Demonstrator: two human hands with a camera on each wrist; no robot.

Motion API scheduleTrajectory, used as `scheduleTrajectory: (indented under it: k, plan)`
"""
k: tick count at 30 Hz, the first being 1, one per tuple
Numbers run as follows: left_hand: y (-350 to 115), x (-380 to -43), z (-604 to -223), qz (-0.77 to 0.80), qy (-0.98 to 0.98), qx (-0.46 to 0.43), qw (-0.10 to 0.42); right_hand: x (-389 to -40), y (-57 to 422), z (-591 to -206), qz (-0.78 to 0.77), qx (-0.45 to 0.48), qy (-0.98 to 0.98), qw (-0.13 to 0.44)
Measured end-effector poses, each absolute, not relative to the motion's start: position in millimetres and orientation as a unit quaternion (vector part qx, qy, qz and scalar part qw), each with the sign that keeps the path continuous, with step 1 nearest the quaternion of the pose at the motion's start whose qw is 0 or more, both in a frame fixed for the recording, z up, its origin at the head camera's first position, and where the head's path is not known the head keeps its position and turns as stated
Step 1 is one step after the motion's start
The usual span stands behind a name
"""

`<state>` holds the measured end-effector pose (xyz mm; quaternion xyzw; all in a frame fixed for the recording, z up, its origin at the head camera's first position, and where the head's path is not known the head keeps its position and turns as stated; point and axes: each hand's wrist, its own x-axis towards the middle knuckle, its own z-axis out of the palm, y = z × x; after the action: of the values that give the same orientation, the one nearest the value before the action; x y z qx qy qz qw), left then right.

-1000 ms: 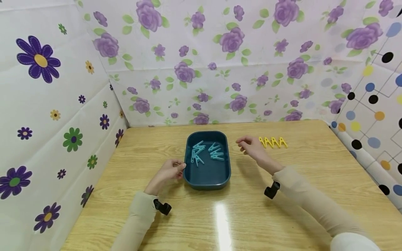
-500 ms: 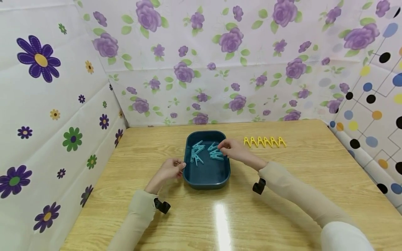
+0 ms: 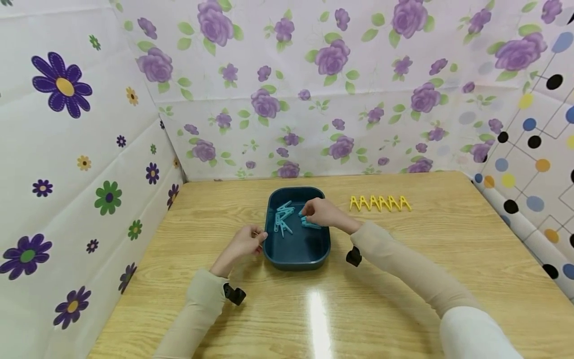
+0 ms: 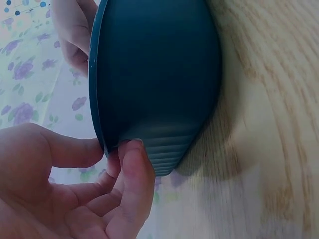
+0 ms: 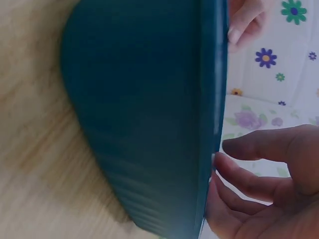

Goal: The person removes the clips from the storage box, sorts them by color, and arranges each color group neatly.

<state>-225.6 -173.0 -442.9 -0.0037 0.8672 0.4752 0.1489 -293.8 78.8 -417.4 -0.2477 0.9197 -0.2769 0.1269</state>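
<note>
Gripping the near-left side rim of a deep, dark teal tub with rounded corners, the left hand has its thumb on one side of the rim and bent fingers on the other; the right hand reaches over the opposite rim into the tub, its fingers bent and its thumb and forefinger held narrowly together above a small cluster of light blue, peg-shaped clips; whether it pinches one of them cannot be told, since the fingers cover part of that cluster and the tub wall hides the fingertips' work in the right wrist view; a second jumbled group of light blue clips lies in the left part of the tub, apart from the first; the tub stands on a pale wood-grain desk; to its right, near the far edge, six bright yellow, A-shaped clips stand side by side in a row; behind hangs a white cloth printed with purple roses.
</note>
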Motion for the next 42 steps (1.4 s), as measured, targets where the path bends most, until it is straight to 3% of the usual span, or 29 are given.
scheduleTrajectory:
  k: [15, 24, 31, 42]
  plan:
    - [-173, -227, -446, 0.469, 0.871, 0.001, 0.149, -304, 67, -428, -0.077, -0.275, 0.952, 0.113]
    - [-173, -226, -445, 0.482, 0.862, -0.012, 0.155, -310, 69, -450, 0.033, -0.316, 0.947, 0.052]
    - [-171, -227, -445, 0.486, 0.863, -0.008, 0.142, -315, 72, -449, -0.006, -0.334, 0.941, 0.046]
    - [-169, -223, -444, 0.492, 0.859, -0.024, 0.136, -315, 84, -437, -0.259, -0.33, 0.908, -0.013]
